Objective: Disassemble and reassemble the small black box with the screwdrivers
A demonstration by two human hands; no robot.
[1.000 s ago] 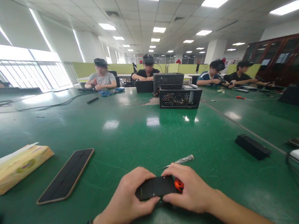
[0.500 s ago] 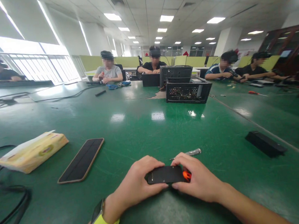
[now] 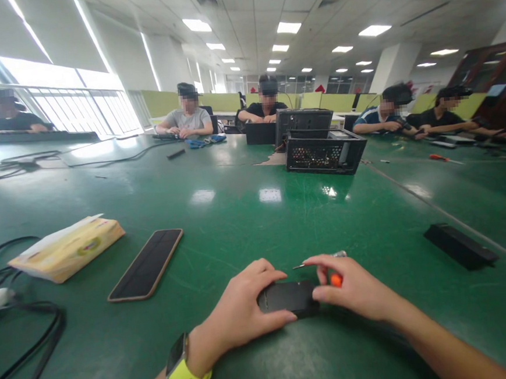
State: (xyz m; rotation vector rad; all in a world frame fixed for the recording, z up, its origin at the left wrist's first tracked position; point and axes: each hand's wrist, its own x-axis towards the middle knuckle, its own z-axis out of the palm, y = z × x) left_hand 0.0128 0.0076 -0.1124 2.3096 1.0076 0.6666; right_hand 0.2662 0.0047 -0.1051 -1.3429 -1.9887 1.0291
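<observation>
On the table right in front of me lies a flat black case [image 3: 286,298], its kind unclear. My left hand [image 3: 248,303], with a watch [image 3: 184,367] on the wrist, grips the case's left end between thumb and fingers. Beside the right end is my right hand [image 3: 346,287], thumb near or against the case and index finger raised. An orange-ended object [image 3: 336,280] shows within its curled fingers; the rest of it is hidden. Just behind that hand a screwdriver with a clear handle [image 3: 339,254] lies on the table, partly covered by the fingers.
To the left are a phone [image 3: 147,265], a tissue pack [image 3: 71,247] and black cables [image 3: 41,340]. A black block [image 3: 461,246] lies at the right. Open computer cases [image 3: 324,152] stand farther back, with several people seated around the green table [image 3: 221,227].
My right hand has loosened from the case's right end and shifted slightly right, with the orange-ended object in its fingers. My left hand still holds the case. The whole view has shifted a little.
</observation>
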